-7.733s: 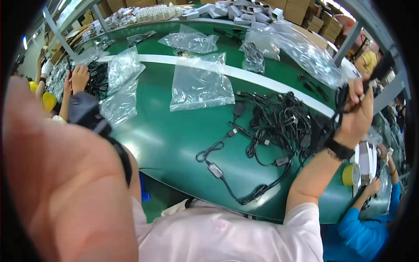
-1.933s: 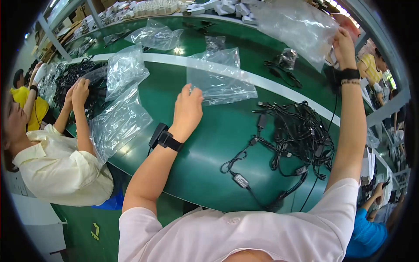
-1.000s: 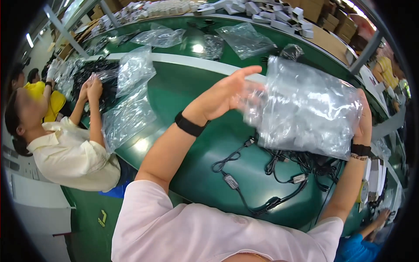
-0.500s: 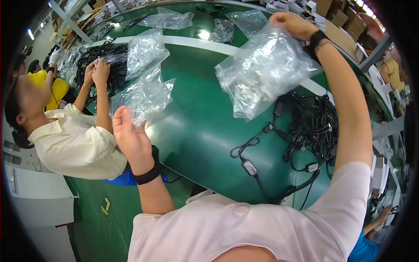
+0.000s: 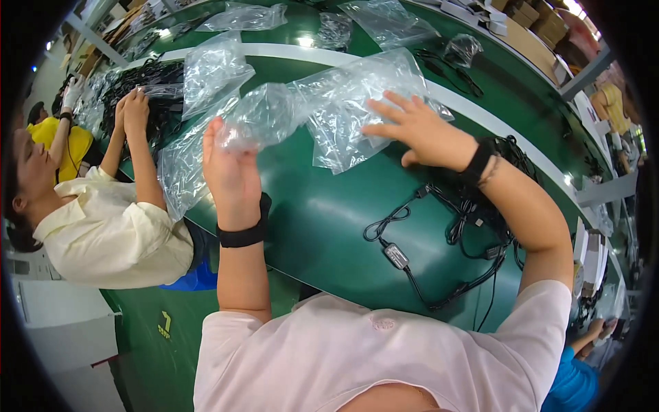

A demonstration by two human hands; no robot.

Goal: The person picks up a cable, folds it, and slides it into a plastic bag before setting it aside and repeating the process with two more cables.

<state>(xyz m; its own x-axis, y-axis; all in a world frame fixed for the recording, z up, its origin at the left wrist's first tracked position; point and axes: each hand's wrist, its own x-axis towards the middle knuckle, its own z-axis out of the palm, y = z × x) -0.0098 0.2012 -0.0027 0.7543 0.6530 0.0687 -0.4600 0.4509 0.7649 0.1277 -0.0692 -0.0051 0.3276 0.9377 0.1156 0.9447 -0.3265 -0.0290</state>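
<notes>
A puffed-out clear plastic bag (image 5: 271, 113) is gripped at the fingertips of my left hand (image 5: 232, 175), raised over the near left part of the green table. My right hand (image 5: 432, 137) has its fingers spread, over the right side of flat clear plastic bags (image 5: 371, 82); whether it touches them I cannot tell. More clear bags (image 5: 184, 168) lie just left of my left hand. Below my right forearm is a tangle of black cables (image 5: 473, 213), partly hidden by the arm. One cable with a small inline box (image 5: 396, 255) stretches toward the near edge.
At the left, a co-worker in a cream shirt (image 5: 110, 233) works with both hands beside a heap of black cables (image 5: 147, 89). A pale strip (image 5: 309, 55) curves across the table. Beyond it lie other clear bags (image 5: 244, 17) and a black cable (image 5: 449, 72).
My right hand has let go of the large clear bag and come down and left, fingers spreading. That bag now lies on the table. My left hand has moved right and holds a puffed bag.
</notes>
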